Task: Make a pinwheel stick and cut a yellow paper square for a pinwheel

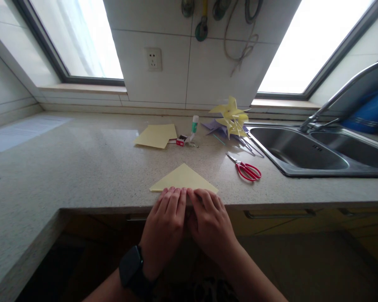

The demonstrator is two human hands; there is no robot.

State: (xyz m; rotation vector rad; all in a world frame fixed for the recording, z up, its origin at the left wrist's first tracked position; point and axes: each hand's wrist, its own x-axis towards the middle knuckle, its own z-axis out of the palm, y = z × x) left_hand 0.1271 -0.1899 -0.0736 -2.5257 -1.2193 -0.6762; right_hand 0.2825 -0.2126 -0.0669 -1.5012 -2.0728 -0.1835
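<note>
A pale yellow sheet of paper (184, 176), folded into a triangle, lies near the counter's front edge with its tip pointing away from me. Along its near edge rest the fingertips of my left hand (167, 224), its fingers stretched out side by side. My right hand (212, 222) touches the same edge just to the right, fingers laid on the paper and slightly bent. Both thumbs are mostly hidden. To the right lie scissors (247, 170) with red handles, apart from my hands.
Behind the triangle are more yellow paper sheets (156, 136), a small red box (181, 140) and a glue stick (194, 124). Yellow and purple paper pinwheels (231, 115) lie left of the steel sink (296, 149). A printed sheet (25, 131) is far left.
</note>
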